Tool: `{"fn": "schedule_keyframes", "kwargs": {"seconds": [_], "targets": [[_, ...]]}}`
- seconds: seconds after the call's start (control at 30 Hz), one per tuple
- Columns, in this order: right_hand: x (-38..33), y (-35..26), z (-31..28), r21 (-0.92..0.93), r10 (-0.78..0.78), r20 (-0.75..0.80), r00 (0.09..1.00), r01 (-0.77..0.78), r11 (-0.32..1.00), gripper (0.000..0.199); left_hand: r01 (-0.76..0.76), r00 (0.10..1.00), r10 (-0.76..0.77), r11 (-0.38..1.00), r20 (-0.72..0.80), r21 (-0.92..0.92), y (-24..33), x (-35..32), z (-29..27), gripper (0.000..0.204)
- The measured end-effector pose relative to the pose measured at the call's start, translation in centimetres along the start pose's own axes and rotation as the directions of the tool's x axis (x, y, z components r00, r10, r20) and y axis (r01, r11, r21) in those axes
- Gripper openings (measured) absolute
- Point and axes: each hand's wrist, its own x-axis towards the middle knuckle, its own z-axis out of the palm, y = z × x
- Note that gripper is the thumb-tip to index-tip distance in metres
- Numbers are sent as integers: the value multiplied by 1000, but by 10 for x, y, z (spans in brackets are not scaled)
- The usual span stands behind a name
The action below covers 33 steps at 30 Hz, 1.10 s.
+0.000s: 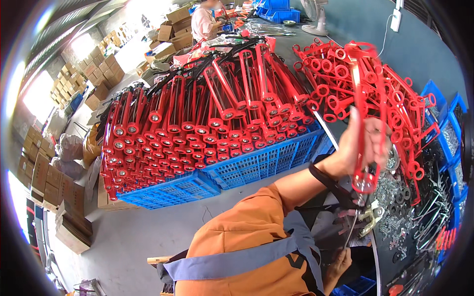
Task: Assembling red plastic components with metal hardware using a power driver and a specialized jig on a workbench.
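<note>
holding, right of centre in the frame: one long red frame with parallel side bars (363,101), near upright, blurred; left hand (369,143) wrapped closed about its lower half. right hand (340,261), lower right: fingers curled round the lower end of one thin straight metal rod (351,229), upper end just below the red frame's lower end; whether they touch cannot be told. dark-topped counter (340,128), right side: one loose heap of red ring-ended pieces (340,93); one scatter of small silvery metal parts (390,224); blue plastic bins (458,126) along the right edge. centre left: stacked red tubular frames with black upper ends (200,116), above blue perforated plastic crates (264,160). upper centre: one co-worker in pale pink top (201,23).
</note>
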Motion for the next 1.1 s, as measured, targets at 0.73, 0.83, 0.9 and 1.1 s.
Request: {"fn": "schedule_keyframes", "kwargs": {"seconds": [0.73,0.83,0.9,1.1], "targets": [[76,-47,-40,100,44,-585,810,19,995,5,38,998,-66,784,23,619,-128,-33,-39,76],[94,-48,-59,-13,61,-551,832,-82,997,12,48,988,-135,731,76,681,-145,-37,-33,76],[111,-34,-63,-105,21,-518,855,-88,991,18,14,987,-111,772,114,636,-167,-44,-37,70],[152,-27,-51,-405,-89,-312,946,-47,913,37,-184,960,-36,667,279,721,-188,-47,-59,55]]}}
